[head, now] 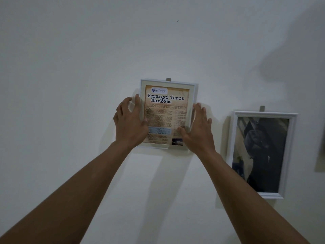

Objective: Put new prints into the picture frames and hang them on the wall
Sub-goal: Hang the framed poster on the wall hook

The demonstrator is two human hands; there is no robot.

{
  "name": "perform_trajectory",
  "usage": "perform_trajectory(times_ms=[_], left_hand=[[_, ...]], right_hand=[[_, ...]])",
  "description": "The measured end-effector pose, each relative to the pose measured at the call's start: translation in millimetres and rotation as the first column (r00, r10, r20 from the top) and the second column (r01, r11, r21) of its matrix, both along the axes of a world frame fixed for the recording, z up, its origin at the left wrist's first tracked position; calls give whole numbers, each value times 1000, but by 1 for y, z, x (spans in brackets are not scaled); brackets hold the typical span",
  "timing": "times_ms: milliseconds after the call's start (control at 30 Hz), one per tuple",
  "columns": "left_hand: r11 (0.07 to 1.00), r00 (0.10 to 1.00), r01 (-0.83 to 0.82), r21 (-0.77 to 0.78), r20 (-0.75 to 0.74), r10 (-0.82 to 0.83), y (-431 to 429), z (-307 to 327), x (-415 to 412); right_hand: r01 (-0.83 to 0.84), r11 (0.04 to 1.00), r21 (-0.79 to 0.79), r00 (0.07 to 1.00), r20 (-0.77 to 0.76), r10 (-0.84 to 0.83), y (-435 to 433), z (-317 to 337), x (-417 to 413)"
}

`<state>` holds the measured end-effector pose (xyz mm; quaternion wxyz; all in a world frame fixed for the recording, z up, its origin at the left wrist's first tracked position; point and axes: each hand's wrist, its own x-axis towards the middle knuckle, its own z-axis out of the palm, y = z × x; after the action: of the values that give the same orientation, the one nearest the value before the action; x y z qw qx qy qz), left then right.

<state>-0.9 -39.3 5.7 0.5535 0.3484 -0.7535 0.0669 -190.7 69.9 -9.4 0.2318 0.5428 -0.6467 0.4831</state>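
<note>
A small white picture frame (168,83) sits against the white wall, under a grey hook (168,79). It holds a tan print (167,110) headed "Perangi Terus Narkoba". My left hand (130,122) grips the frame's left edge, thumb on the front, fingers spread beside it on the wall. My right hand (197,127) lies at the frame's right edge with fingers nearly straight and the thumb over the print's lower right corner. Both arms reach up from the bottom of the view.
A larger white frame (288,152) with a dark photo hangs to the right under its own grey hook (262,108). A small dark mark (177,20) shows on the wall above. A shadow covers the upper right wall.
</note>
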Motion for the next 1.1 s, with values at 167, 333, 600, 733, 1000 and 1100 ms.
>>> perform_trajectory(times_ms=[167,333,600,733,1000,1100], left_hand=[[998,998,51,21,-31,-50,-1,-3,-1],[996,996,79,29,-40,-78,0,-3,-1],[993,994,101,60,-53,-97,5,0,-1],[994,987,98,44,-132,-92,17,2,0],[928,935,312,-202,-106,-337,97,-8,-44],[893,888,436,-107,-106,-447,123,-18,-78]], right_hand=[[-12,1000,9,1000,8,12,1,0,-2],[-4,999,36,1000,-7,5,3,0,-2],[-21,998,54,1000,-4,21,11,4,-1],[-31,998,49,999,10,31,24,8,-3],[91,992,86,996,-33,-88,86,13,-33],[125,988,88,992,-9,-125,116,8,-60]])
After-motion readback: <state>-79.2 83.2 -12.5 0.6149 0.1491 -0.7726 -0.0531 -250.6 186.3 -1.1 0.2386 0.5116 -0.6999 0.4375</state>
